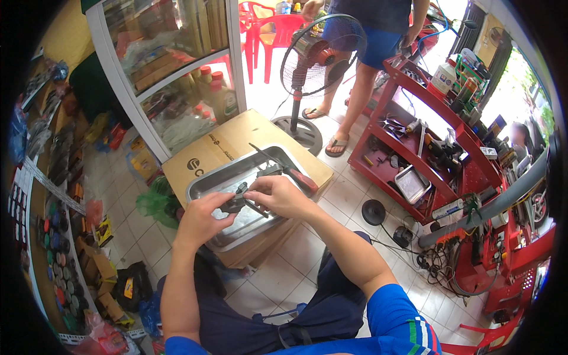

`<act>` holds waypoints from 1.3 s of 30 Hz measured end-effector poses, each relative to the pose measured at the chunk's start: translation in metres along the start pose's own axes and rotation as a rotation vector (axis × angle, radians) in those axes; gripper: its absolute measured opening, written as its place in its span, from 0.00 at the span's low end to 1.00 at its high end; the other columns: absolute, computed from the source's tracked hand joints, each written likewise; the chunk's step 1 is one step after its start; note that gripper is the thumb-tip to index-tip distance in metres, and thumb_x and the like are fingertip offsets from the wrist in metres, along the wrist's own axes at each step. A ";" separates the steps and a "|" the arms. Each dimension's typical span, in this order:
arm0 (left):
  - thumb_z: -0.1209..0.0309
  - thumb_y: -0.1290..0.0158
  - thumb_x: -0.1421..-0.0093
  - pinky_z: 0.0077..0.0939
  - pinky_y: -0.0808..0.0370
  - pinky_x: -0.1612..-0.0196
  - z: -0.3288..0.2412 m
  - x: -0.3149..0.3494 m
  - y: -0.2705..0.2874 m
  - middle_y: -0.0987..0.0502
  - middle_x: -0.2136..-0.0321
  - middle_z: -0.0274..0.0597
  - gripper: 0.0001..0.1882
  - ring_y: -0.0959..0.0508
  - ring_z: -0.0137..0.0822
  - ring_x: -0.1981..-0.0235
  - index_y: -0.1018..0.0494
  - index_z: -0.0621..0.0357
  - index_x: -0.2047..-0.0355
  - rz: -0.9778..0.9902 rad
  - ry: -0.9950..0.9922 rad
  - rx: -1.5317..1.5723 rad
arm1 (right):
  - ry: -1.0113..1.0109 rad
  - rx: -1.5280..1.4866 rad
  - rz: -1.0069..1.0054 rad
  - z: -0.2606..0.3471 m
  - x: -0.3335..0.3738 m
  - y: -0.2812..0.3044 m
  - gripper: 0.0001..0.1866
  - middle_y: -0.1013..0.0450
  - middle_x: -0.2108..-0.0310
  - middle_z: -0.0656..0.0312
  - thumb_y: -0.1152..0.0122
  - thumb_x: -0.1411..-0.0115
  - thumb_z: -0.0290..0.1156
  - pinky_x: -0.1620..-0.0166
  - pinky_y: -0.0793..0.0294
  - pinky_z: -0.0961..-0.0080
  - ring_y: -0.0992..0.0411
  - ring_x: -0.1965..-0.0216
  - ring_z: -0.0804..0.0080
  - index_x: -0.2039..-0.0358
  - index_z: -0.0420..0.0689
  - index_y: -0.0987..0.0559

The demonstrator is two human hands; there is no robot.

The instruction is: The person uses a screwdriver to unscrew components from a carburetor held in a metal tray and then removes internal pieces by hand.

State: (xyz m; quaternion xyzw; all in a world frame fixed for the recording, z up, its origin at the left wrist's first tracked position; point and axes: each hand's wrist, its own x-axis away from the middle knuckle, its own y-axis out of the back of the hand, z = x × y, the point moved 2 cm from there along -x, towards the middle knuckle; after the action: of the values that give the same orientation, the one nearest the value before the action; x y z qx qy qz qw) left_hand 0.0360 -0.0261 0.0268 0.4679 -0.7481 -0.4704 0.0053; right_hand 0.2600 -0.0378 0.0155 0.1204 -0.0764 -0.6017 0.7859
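Over a metal tray (pixel 204 190), my left hand (pixel 203 220) grips a small dark mechanical part (pixel 234 205) of irregular shape between thumb and fingers. From the other side, my right hand (pixel 277 196) is closed with its fingertips pinched at the same part; any smaller piece between them is hidden. A thin dark strip shows below the right fingers. Behind that hand, another dark part (pixel 269 170) lies in the tray. A screwdriver with a red and black handle (pixel 303 180) rests across the tray's right side, its shaft pointing to the far left.
The tray stands on a cardboard box (pixel 177 168). A glass cabinet (pixel 177 89) with bottles is behind it. Beyond stand a fan (pixel 297 89) and a person in sandals (pixel 361 77). A red tool cart (pixel 378 127) is at right, loaded shelves (pixel 59 254) at left.
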 end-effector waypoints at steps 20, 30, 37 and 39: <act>0.73 0.32 0.51 0.31 0.21 0.59 -0.002 0.000 0.005 0.17 0.63 0.47 0.23 0.16 0.43 0.63 0.20 0.61 0.52 0.004 0.024 0.004 | 0.267 0.074 -0.060 -0.003 0.001 0.003 0.17 0.21 0.69 0.57 0.28 0.39 0.34 0.60 0.24 0.72 0.22 0.64 0.72 0.56 0.38 0.21; 0.77 0.32 0.53 0.30 0.21 0.57 -0.002 0.001 0.000 0.17 0.62 0.47 0.23 0.16 0.41 0.62 0.20 0.63 0.54 -0.026 0.033 -0.067 | -0.120 0.075 -0.022 0.002 -0.009 -0.003 0.30 0.25 0.81 0.60 0.48 0.28 0.53 0.74 0.27 0.73 0.27 0.81 0.73 0.69 0.36 0.19; 0.77 0.32 0.53 0.28 0.20 0.59 -0.005 -0.005 0.002 0.17 0.63 0.47 0.23 0.17 0.40 0.64 0.20 0.63 0.54 -0.021 0.040 -0.026 | 0.079 0.193 -0.110 0.001 -0.007 0.001 0.23 0.22 0.77 0.53 0.41 0.32 0.47 0.67 0.26 0.65 0.25 0.75 0.63 0.67 0.35 0.18; 0.77 0.32 0.53 0.28 0.21 0.59 -0.005 -0.006 0.001 0.17 0.63 0.47 0.23 0.17 0.39 0.64 0.20 0.63 0.54 -0.018 0.050 -0.007 | 0.175 0.166 -0.133 -0.005 -0.007 0.002 0.20 0.21 0.75 0.52 0.39 0.32 0.44 0.66 0.26 0.66 0.24 0.74 0.64 0.65 0.35 0.18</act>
State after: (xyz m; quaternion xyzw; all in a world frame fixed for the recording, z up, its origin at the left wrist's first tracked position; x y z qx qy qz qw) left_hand 0.0407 -0.0254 0.0327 0.4862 -0.7420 -0.4611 0.0216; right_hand 0.2612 -0.0306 0.0116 0.2418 -0.0489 -0.6312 0.7353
